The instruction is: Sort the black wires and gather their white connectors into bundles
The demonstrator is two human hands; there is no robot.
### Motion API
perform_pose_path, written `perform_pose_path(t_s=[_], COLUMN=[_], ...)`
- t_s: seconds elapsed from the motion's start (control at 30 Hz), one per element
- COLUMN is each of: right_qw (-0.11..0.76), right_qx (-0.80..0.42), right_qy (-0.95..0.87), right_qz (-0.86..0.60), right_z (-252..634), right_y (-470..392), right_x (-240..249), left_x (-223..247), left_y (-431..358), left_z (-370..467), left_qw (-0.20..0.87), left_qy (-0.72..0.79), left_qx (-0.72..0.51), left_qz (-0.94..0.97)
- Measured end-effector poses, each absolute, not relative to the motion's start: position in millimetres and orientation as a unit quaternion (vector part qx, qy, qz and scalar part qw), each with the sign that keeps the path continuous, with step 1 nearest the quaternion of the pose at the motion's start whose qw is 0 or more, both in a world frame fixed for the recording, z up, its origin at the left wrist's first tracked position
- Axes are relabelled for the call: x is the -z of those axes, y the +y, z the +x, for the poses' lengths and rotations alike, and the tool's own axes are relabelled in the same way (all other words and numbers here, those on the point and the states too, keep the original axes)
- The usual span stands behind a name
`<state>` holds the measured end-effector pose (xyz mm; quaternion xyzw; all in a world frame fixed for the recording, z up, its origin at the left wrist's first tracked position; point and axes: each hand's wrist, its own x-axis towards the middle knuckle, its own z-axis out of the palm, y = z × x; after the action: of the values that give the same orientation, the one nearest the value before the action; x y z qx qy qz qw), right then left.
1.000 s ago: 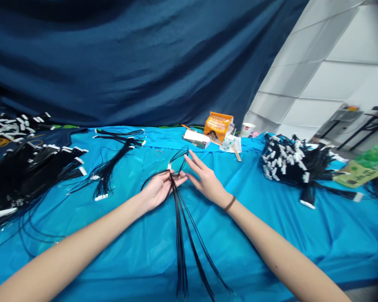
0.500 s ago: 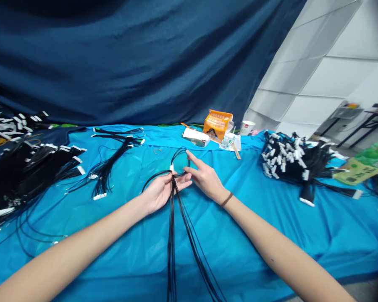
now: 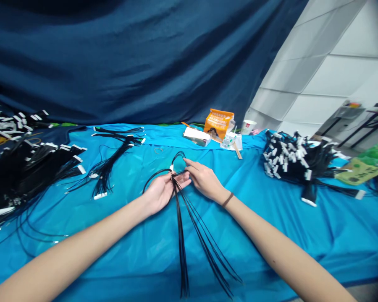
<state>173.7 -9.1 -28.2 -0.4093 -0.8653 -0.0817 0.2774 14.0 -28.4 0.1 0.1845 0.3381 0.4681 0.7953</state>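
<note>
Has a heap of black wires (image 3: 28,170) on the blue worktop (image 3: 122,260) at far left, then a smaller bunch (image 3: 113,161). Pinches a wire bundle (image 3: 180,230) near its white plug (image 3: 171,167), over mid-worktop, with the left hand (image 3: 159,193). Pinches its looped strands with the right hand (image 3: 206,180). Has an orange bag (image 3: 219,123), a cup (image 3: 248,126) and another wire pile (image 3: 286,161) farther right.
</note>
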Motion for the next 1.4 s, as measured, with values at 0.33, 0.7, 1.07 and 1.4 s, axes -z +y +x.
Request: perform_pose_path(t_s=[0.33,0.7,1.07,1.4], right_qw=[0.290,0.406,0.340,0.518], right_qx=[0.088,0.191,0.219,-0.151], right_qy=[-0.855,-0.823,-0.894,-0.792], right_qz=[-0.421,-0.348,-0.196,-0.284], right_z=[175.2,171.8,167.3,156.1], right_y=[-9.1,-22.5,-28.1,-35.2], right_x=[31.9,21.1,23.5,9.6], left_x=[3.3,4.7,4.9,8.0], left_y=[-29.7,-22.4,-22.4,-22.4], left_z=[11.3,11.0,15.1,13.9], left_qw=[0.815,0.778,0.759,0.752], left_qy=[0.302,0.316,0.325,0.316], left_qx=[-0.430,-0.491,-0.527,-0.527], left_qz=[0.245,0.229,0.203,0.238])
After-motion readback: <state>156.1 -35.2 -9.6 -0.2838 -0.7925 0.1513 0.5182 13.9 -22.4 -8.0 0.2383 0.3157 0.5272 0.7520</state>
